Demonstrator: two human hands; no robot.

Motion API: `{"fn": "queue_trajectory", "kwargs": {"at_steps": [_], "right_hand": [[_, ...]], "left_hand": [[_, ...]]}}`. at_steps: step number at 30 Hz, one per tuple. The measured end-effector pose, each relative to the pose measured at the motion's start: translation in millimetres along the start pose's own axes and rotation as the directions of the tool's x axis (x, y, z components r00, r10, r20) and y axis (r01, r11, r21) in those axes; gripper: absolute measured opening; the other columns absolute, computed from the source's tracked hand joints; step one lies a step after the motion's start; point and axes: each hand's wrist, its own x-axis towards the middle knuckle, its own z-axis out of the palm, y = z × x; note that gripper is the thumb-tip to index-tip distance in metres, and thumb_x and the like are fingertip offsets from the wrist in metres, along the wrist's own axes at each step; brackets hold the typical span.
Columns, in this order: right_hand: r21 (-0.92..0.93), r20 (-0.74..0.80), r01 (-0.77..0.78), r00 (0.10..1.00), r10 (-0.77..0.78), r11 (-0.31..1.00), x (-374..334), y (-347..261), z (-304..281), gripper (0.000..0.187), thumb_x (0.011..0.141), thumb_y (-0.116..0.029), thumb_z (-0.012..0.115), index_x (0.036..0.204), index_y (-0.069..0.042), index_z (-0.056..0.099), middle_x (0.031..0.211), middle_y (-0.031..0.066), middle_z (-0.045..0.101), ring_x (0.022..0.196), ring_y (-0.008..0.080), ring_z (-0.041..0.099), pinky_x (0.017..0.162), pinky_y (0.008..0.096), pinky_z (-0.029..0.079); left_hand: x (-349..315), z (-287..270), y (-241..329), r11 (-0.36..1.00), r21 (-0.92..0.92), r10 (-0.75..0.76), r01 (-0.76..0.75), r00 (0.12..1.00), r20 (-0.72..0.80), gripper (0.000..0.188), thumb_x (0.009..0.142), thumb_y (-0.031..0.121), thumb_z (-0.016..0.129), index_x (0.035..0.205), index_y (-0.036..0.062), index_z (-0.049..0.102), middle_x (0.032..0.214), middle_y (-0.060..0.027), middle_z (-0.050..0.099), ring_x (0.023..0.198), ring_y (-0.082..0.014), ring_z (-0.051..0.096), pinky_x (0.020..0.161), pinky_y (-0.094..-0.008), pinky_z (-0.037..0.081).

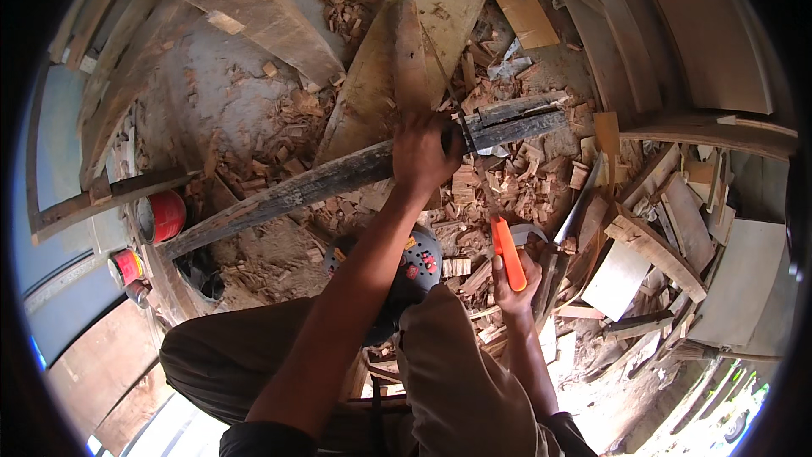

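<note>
A long, weathered dark wooden beam (292, 195) lies slantwise before me, its far right end split lengthwise. My left hand (425, 152) is closed over the beam, pressing on it from above. In my right hand (518, 286) is a handsaw (508, 252), gripped by its orange handle. The thin saw blade runs up and away to the left, crossing the beam just right of my left hand. Whether its teeth sit in a cut cannot be made out. Beneath the beam's middle, a reddish-brown board (408, 59) points away from me.
Wood chips (355, 216) cover the ground around my grey clogs (423, 256). A wide pale plank (372, 76) lies beyond the beam. Red tins (162, 217) stand at left. Offcuts (655, 254) are heaped at right, below large leaning panels (702, 34).
</note>
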Motion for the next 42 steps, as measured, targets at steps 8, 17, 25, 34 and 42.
{"fn": "queue_trajectory", "kwargs": {"at_steps": [8, 17, 25, 34, 42], "right_hand": [[-0.111, 0.125, -0.168, 0.975, 0.181, 0.980, 4, -12, -2, 0.010, 0.088, -0.008, 0.065, 0.081, -0.002, 0.065, 0.060, 0.0088, 0.058, 0.051, 0.0181, 0.057, 0.052, 0.0307, 0.045], [-0.298, 0.088, 0.071, 0.995, -0.047, 0.952, -9, -14, -12, 0.016, 0.081, -0.013, 0.063, 0.068, -0.005, 0.058, 0.054, 0.0107, 0.051, 0.044, 0.0290, 0.053, 0.045, 0.0387, 0.042], [-0.408, 0.126, 0.012, 0.991, 0.043, 0.913, -44, 2, -36, 0.022, 0.084, -0.012, 0.059, 0.100, 0.003, 0.064, 0.129, 0.0331, 0.059, 0.096, 0.0393, 0.072, 0.086, 0.0388, 0.056], [-0.370, 0.199, 0.007, 0.977, 0.072, 0.929, -4, 1, -10, 0.006, 0.074, -0.004, 0.058, 0.071, -0.002, 0.063, 0.091, 0.0259, 0.062, 0.078, 0.0370, 0.064, 0.063, 0.0393, 0.052], [-0.410, 0.104, 0.124, 0.991, -0.088, 0.904, -17, -18, -18, 0.013, 0.078, -0.006, 0.055, 0.068, -0.003, 0.063, 0.074, 0.0166, 0.062, 0.061, 0.0369, 0.061, 0.084, 0.0489, 0.054]], "left_hand": [[-3, -3, -7, 0.994, 0.092, 0.053, -0.056, 0.998, 0.033, 0.032, 0.079, 0.026, 0.073, 0.096, -0.0002, 0.065, 0.101, -0.0163, 0.053, 0.100, -0.0338, 0.056, 0.085, -0.0456, 0.047], [-6, 1, -9, 0.989, 0.145, -0.004, 0.002, 1.000, 0.010, 0.040, 0.078, 0.030, 0.073, 0.100, -0.0021, 0.064, 0.102, -0.0170, 0.053, 0.102, -0.0353, 0.057, 0.087, -0.0467, 0.048], [-2, -2, -10, 0.982, 0.190, -0.010, 0.000, 0.999, 0.053, 0.045, 0.077, 0.035, 0.074, 0.098, -0.0032, 0.063, 0.105, -0.0161, 0.051, 0.104, -0.0317, 0.054, 0.087, -0.0447, 0.047], [-4, 0, -13, 0.990, 0.141, -0.046, 0.031, 0.993, 0.108, 0.051, 0.081, 0.041, 0.070, 0.100, -0.0048, 0.063, 0.106, -0.0165, 0.051, 0.103, -0.0314, 0.054, 0.087, -0.0450, 0.047], [1, 2, -6, 0.994, 0.111, -0.013, 0.007, 0.999, 0.052, 0.043, 0.081, 0.035, 0.070, 0.098, -0.0035, 0.063, 0.101, -0.0164, 0.051, 0.098, -0.0330, 0.055, 0.085, -0.0463, 0.047]]}}
